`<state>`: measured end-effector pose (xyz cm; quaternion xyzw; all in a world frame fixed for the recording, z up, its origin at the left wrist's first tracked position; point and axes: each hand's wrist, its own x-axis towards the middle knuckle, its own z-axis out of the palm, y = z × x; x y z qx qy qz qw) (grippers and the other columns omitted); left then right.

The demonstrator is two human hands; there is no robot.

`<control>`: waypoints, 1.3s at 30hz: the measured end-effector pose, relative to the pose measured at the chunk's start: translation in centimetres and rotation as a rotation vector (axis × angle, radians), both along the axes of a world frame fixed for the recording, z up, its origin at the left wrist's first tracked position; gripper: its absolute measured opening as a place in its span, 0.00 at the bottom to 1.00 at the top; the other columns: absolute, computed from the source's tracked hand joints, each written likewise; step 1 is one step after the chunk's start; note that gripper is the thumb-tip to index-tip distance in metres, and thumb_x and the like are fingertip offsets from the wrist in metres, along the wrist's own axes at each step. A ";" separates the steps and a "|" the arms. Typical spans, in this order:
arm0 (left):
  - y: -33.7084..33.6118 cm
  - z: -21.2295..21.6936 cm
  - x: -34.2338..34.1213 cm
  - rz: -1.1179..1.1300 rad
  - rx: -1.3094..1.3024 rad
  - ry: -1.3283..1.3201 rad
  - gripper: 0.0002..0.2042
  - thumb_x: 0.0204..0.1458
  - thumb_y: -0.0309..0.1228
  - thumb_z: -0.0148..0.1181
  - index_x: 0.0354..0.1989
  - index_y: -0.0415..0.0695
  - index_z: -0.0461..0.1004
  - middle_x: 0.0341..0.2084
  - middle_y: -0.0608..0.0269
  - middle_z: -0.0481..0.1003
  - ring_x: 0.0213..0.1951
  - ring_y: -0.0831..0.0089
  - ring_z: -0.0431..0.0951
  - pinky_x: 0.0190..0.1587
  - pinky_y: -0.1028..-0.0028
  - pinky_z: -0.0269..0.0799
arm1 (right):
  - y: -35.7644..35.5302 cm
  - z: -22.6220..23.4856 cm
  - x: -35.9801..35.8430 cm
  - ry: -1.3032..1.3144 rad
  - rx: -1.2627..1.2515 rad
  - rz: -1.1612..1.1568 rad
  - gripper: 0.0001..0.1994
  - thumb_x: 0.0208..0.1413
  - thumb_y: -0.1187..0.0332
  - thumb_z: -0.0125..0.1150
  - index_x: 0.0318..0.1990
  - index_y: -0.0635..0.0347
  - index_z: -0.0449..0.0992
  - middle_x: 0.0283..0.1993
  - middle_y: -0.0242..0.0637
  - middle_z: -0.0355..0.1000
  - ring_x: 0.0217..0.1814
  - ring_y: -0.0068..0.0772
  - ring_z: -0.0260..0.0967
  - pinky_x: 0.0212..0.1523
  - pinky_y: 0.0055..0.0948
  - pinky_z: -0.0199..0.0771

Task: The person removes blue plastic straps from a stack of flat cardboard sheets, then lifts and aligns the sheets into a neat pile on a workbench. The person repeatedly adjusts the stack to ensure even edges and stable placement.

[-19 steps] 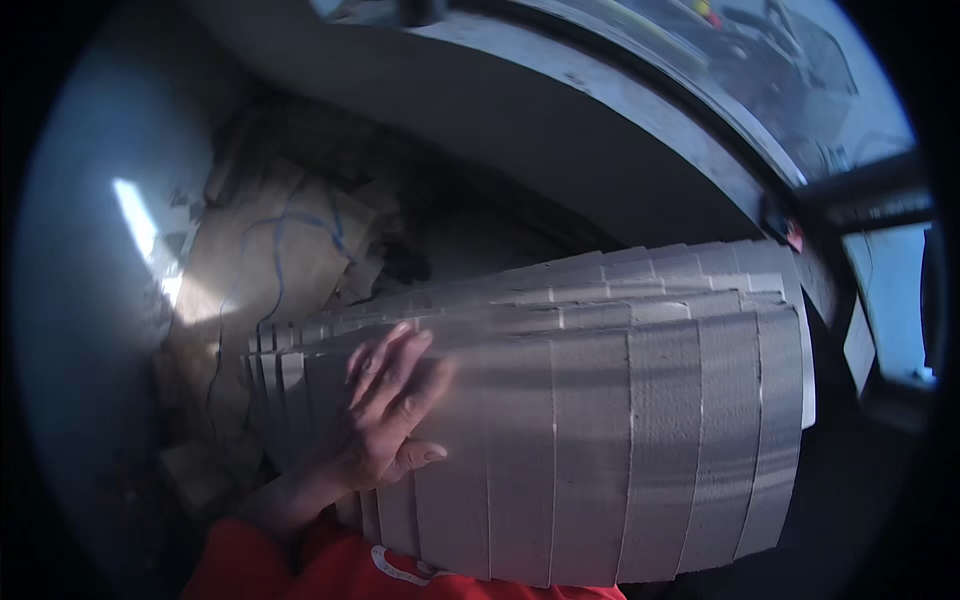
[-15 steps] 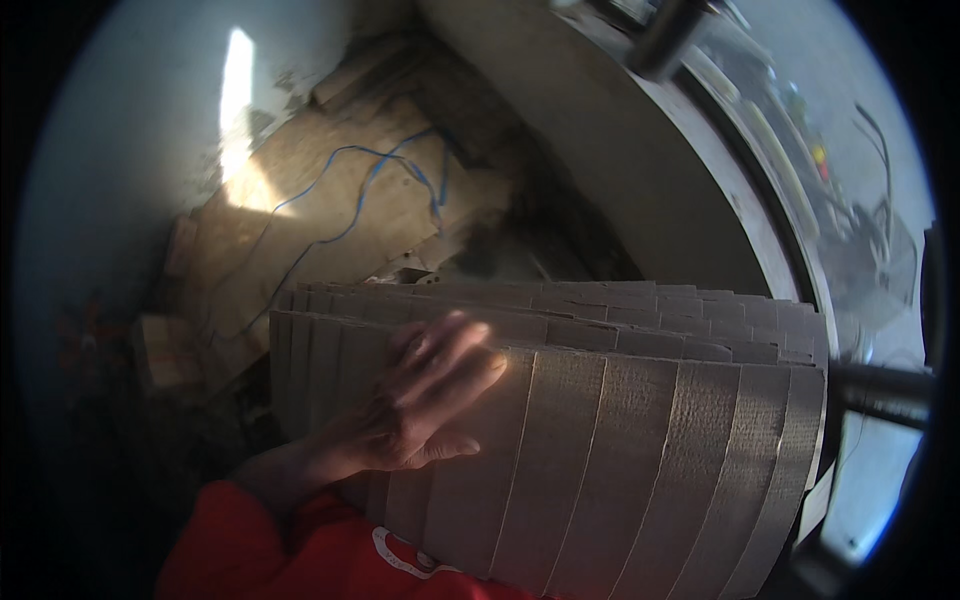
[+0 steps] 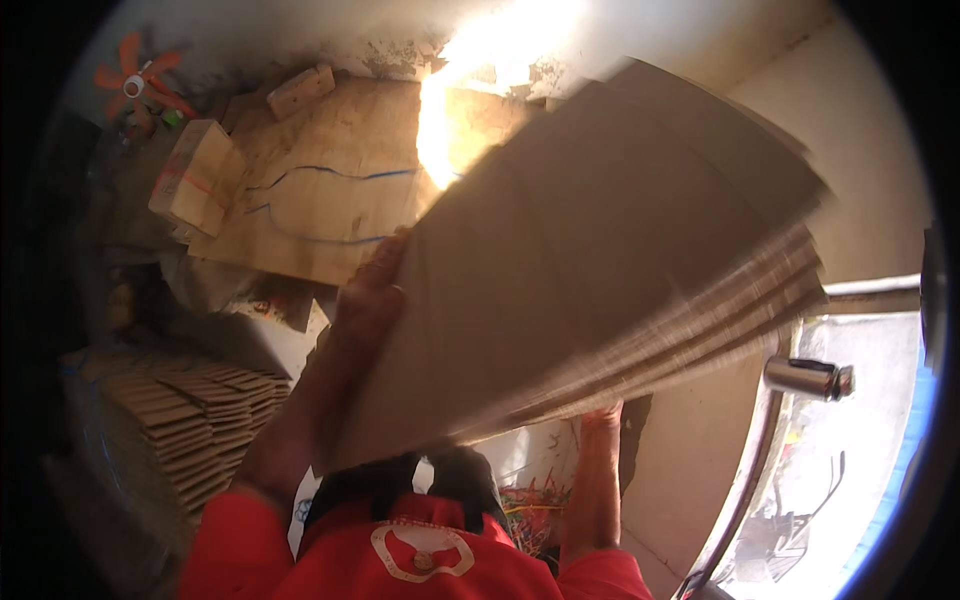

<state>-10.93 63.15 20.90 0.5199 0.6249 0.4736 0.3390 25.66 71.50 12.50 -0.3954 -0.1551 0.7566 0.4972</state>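
Note:
I hold a thick stack of flat grey-brown cardboard sheets point(image 3: 600, 270), tilted up to the right and blurred. My left hand point(image 3: 372, 290) grips its left edge, fingers curled over the top. My right hand point(image 3: 602, 418) holds the stack from beneath at its lower edge; only the wrist and a bit of the hand show. Both forearms come out of red sleeves at the bottom.
A pile of stacked cardboard sheets point(image 3: 190, 420) lies at lower left. Loose cardboard pieces with blue cord point(image 3: 300, 200) lie on the floor ahead, under a bright sun patch. A metal handle point(image 3: 805, 378) and a rail stand at right. An orange fan-shaped object point(image 3: 135, 85) sits at upper left.
The stack has swung from lying flat in front of me to tilted up on the right. My view has turned toward the floor, and my right hand now shows beneath the stack.

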 end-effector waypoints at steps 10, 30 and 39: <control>5.9 -14.2 -18.8 0.300 -0.125 -0.750 0.28 0.63 0.41 0.41 0.64 0.32 0.56 0.61 0.49 0.64 0.59 0.60 0.67 0.60 0.69 0.61 | 14.8 -7.6 -17.7 -0.277 0.187 0.535 0.28 0.63 0.49 0.41 0.59 0.64 0.64 0.57 0.40 0.69 0.59 0.37 0.65 0.58 0.37 0.65; 1.9 -30.4 -27.2 0.590 -0.618 -0.480 0.40 0.50 0.51 0.59 0.69 0.46 0.52 0.58 0.61 0.66 0.57 0.65 0.67 0.56 0.67 0.64 | 22.7 -18.8 -31.9 -0.766 0.072 0.684 0.43 0.55 0.52 0.59 0.70 0.65 0.45 0.59 0.49 0.66 0.56 0.40 0.67 0.53 0.33 0.69; 7.3 -27.9 -23.4 0.482 -0.541 -0.408 0.49 0.33 0.42 0.76 0.64 0.37 0.55 0.56 0.51 0.67 0.57 0.59 0.68 0.60 0.63 0.63 | 20.8 -20.5 -34.9 -1.222 0.276 0.563 0.42 0.53 0.47 0.58 0.68 0.63 0.49 0.62 0.57 0.62 0.64 0.55 0.59 0.62 0.41 0.59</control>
